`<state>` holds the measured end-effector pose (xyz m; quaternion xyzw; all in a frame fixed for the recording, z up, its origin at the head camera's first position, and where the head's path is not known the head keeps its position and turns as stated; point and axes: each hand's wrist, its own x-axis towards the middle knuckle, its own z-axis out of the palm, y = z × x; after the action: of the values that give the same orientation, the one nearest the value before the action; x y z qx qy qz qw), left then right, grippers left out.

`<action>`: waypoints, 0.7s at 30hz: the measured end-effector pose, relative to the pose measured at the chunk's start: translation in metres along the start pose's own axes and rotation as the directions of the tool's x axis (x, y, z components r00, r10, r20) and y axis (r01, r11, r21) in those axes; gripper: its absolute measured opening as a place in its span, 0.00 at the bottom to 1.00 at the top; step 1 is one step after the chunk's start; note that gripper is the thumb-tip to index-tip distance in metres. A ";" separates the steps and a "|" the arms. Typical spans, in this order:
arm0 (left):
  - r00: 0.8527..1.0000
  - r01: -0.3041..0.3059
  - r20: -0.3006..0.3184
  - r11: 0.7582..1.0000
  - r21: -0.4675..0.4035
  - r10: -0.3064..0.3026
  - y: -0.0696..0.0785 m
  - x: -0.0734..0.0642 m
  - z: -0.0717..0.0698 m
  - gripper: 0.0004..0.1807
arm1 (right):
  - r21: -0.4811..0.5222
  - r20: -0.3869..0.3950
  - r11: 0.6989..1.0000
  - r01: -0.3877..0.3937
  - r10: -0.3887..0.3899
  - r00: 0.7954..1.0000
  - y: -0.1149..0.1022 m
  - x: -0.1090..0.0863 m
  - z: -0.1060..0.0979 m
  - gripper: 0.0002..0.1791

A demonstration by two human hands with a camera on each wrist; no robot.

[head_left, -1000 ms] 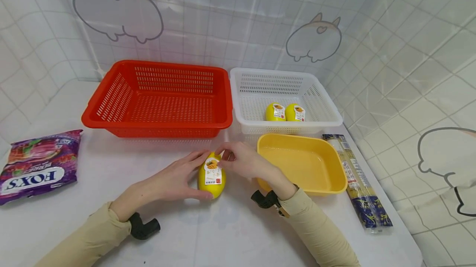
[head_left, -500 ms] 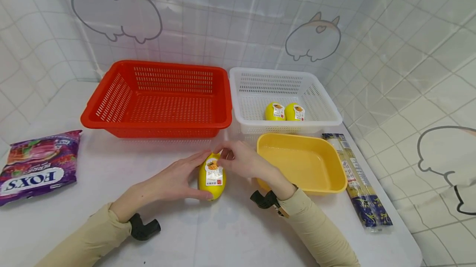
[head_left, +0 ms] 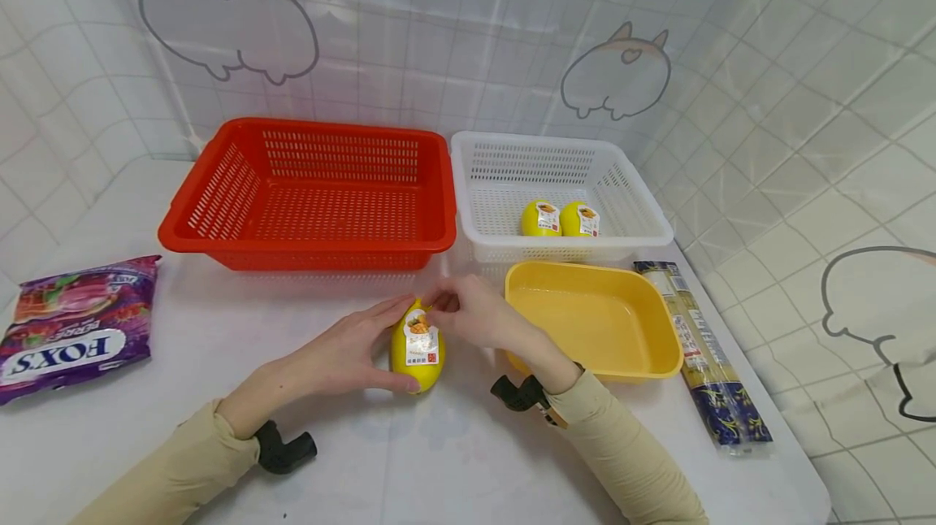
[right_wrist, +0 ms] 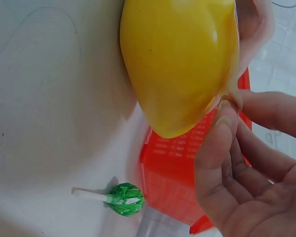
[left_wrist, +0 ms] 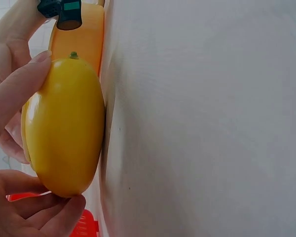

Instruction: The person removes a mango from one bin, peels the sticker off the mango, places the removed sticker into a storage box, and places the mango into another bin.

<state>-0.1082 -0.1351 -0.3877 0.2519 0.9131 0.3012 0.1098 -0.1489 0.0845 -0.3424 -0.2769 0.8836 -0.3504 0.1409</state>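
Observation:
A yellow mango [left_wrist: 66, 128] with a small green stem tip lies on the white table in front of me. My left hand [head_left: 336, 354] holds it, the thumb at the near end and fingers at the far end. A white label [head_left: 421, 346] with a fruit picture and printed characters is stuck on its top. At the label's far right side, my right hand [head_left: 478, 314] pinches an edge between thumb and forefinger. That pinched edge [right_wrist: 232, 94] stands out from the mango in the right wrist view. Fingertips partly hide it in the head view.
Behind stand a red basket [head_left: 329, 251] and a white basket [head_left: 563, 249] with two yellow mangoes [head_left: 539, 224]. A yellow tub [head_left: 595, 322] and pasta packet [head_left: 705, 354] lie right, a purple FOX'S bag [head_left: 80, 322] left. The right wrist view shows a green lollipop [right_wrist: 126, 200].
The mango has tilted very slightly, and its label now sits a touch differently under my right fingers. Both hands stay in nearly the same place.

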 end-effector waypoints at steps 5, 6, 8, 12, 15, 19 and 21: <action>1.000 0.002 -0.004 1.000 0.016 -0.002 0.001 0.000 0.001 0.64 | 0.021 -0.005 0.999 -0.044 0.044 0.999 0.003 0.002 0.002 0.04; 1.000 0.002 -0.005 1.000 0.019 -0.001 0.001 0.000 0.001 0.64 | 0.021 -0.008 0.999 -0.050 0.050 0.999 0.003 0.002 0.003 0.04; 1.000 0.003 -0.007 1.000 0.021 -0.003 0.001 0.000 0.001 0.64 | 0.019 -0.009 0.998 -0.061 0.061 0.998 0.004 0.003 0.004 0.04; 1.000 0.003 -0.007 1.000 0.024 -0.003 0.001 0.000 0.001 0.64 | 0.009 -0.010 0.997 -0.083 0.083 0.997 0.004 0.004 0.005 0.04; 1.000 0.005 -0.004 1.000 0.025 -0.005 0.001 0.000 0.000 0.64 | 0.000 -0.016 0.996 -0.087 0.087 0.996 0.003 0.004 0.006 0.04; 1.000 0.009 0.001 1.000 0.027 -0.009 0.000 0.000 0.001 0.65 | -0.004 -0.036 0.997 -0.075 0.075 0.997 0.002 0.004 0.007 0.04; 1.000 0.011 0.003 1.000 0.029 -0.011 0.000 0.000 0.001 0.65 | 0.005 -0.046 0.997 -0.073 0.073 0.996 0.001 0.004 0.008 0.04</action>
<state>-0.1079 -0.1347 -0.3880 0.2487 0.9186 0.2870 0.1093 -0.1490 0.0788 -0.3487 -0.2360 0.8955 -0.3528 0.1336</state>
